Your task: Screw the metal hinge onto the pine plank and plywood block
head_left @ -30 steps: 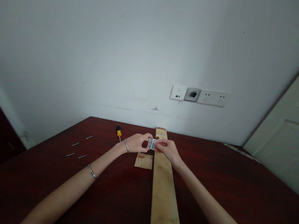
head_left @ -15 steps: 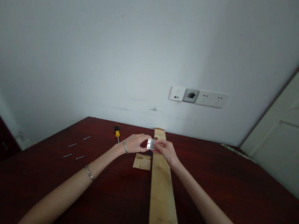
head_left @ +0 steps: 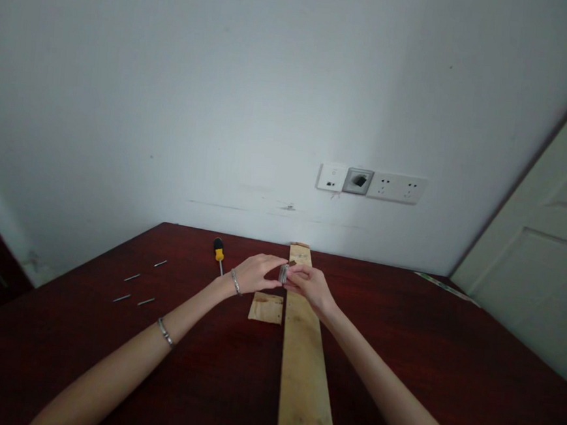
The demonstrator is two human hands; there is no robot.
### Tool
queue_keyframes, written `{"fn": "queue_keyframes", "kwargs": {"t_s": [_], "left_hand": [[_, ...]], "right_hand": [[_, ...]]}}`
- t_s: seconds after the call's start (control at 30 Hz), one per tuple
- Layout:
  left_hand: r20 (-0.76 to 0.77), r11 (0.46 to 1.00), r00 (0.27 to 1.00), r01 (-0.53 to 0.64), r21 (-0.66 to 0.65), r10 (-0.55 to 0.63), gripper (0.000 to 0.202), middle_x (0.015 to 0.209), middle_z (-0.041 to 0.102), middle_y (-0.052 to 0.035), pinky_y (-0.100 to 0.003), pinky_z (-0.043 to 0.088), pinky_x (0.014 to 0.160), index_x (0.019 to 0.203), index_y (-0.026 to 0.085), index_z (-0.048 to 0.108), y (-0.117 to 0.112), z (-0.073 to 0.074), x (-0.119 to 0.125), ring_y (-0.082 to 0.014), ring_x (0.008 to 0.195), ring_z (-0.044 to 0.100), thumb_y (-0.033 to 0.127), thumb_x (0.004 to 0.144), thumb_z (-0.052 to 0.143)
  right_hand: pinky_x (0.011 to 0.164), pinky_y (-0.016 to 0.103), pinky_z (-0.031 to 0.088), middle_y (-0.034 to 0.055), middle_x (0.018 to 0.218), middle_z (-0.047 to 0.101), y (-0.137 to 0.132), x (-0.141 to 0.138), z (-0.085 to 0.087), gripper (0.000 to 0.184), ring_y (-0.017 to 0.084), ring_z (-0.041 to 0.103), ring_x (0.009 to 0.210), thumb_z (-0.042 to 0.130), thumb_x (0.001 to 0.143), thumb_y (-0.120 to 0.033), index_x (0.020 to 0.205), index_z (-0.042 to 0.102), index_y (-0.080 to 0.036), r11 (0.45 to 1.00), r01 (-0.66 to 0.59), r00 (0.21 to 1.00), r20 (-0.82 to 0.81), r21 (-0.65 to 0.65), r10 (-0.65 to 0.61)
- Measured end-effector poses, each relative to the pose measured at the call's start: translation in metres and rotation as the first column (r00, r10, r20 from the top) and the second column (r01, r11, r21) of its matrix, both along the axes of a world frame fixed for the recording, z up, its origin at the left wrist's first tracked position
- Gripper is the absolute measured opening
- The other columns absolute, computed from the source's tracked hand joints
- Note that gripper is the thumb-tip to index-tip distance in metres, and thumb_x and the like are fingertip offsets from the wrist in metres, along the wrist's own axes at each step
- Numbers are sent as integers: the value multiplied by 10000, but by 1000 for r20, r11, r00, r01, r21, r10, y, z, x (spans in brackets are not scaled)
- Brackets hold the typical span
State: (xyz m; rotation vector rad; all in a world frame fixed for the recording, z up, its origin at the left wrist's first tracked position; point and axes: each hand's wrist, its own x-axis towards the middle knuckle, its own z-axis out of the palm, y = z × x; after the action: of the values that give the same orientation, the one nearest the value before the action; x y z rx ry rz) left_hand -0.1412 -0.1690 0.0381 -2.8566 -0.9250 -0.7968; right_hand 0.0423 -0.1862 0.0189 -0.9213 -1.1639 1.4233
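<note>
Both my hands meet above the far part of a long pale wooden plank (head_left: pixel 305 358) that lies on a dark red table (head_left: pixel 424 354). My left hand (head_left: pixel 255 272) and my right hand (head_left: pixel 307 284) pinch a small silver metal hinge (head_left: pixel 283 273) between their fingertips, and the hinge looks folded nearly shut. A small square wooden block (head_left: pixel 267 308) lies just left of the plank, under my left wrist.
A screwdriver with a yellow and black handle (head_left: pixel 218 251) lies at the back of the table, left of my hands. Several screws (head_left: pixel 136 288) lie at the far left. Wall sockets (head_left: pixel 370 183) sit on the white wall behind. A pale door (head_left: pixel 545 253) stands at the right.
The hinge, held open and flat a second ago, has been folded closer together between my fingers. The view has drifted slightly, so everything sits a little further left.
</note>
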Motion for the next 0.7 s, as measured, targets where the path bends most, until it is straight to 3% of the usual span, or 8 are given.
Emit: {"fn": "queue_keyframes", "kwargs": {"t_s": [0.27,0.53,0.7], "left_hand": [[88,998,996,35,-43,-32,544,1216,596,-92,-338,445,961,1220,166,503,-1,-4,1,-205,1112,568,299,736,713],[215,994,970,105,41,-112,530,1141,634,-106,-358,466,945,1174,155,548,2,-13,1,-206,1067,591,406,733,703],[279,986,946,151,76,-166,460,1125,637,-125,-374,486,928,1163,144,562,-2,-14,4,-207,1051,596,377,778,659]], "right_hand": [[618,244,527,-12,589,675,-2,1,3,369,99,626,544,840,445,-371,665,642,-151,1000,-17,1000,20,0,17],[580,226,519,2,620,691,-5,1,8,356,96,627,535,835,466,-356,680,647,-143,1000,-15,999,46,23,14],[602,248,529,16,613,695,-6,3,9,355,113,636,539,832,479,-338,718,669,-132,999,-27,997,75,39,24]]}}
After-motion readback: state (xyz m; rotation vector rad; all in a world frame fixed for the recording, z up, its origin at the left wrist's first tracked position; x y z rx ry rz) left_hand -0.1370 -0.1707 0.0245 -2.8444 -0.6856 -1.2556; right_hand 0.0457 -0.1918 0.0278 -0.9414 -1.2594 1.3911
